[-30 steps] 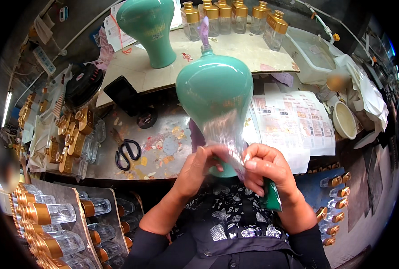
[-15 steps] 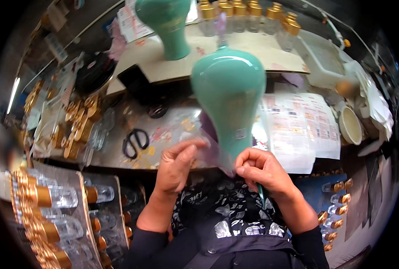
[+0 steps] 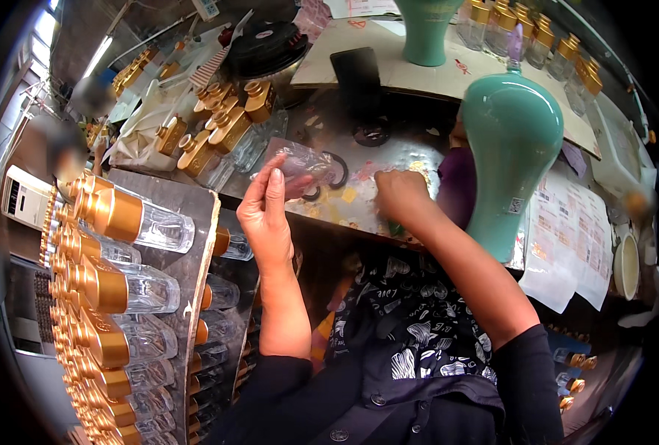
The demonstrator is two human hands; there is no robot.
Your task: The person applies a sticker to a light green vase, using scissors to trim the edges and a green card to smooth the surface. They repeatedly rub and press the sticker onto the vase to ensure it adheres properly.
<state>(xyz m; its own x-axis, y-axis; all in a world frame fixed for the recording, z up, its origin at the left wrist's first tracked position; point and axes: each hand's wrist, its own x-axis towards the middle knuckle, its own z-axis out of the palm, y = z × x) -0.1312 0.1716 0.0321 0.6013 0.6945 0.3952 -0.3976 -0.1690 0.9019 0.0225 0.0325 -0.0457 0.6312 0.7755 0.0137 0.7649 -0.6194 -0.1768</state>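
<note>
My left hand [image 3: 266, 215] pinches a thin sheet of clear plastic film [image 3: 300, 162] between thumb and fingers, held up above the bench. Through and beside the film show the dark handles of scissors [image 3: 337, 172] lying on the bench. My right hand [image 3: 402, 194] is curled closed over the bench's front part; what it grips is hidden, though a bit of green shows below it. Right of that hand stands a glossy teal vase [image 3: 513, 148], wide at the top and narrow below, with a small label low on it. Purple cloth [image 3: 457, 185] lies between the two.
Gold-capped glass bottles [image 3: 151, 285] fill boards at the left. More gold-capped bottles [image 3: 229, 126] lie on the bench's left, near a black round lid [image 3: 266, 48]. A dark phone-like slab [image 3: 355, 74] and a second teal vase [image 3: 427, 33] are farther back. Printed sheets [image 3: 567, 230] hang at right.
The view has swung left. My hands have moved apart from the vase's narrow end; the left now holds the film up at the left, and the right has moved left over the bench.
</note>
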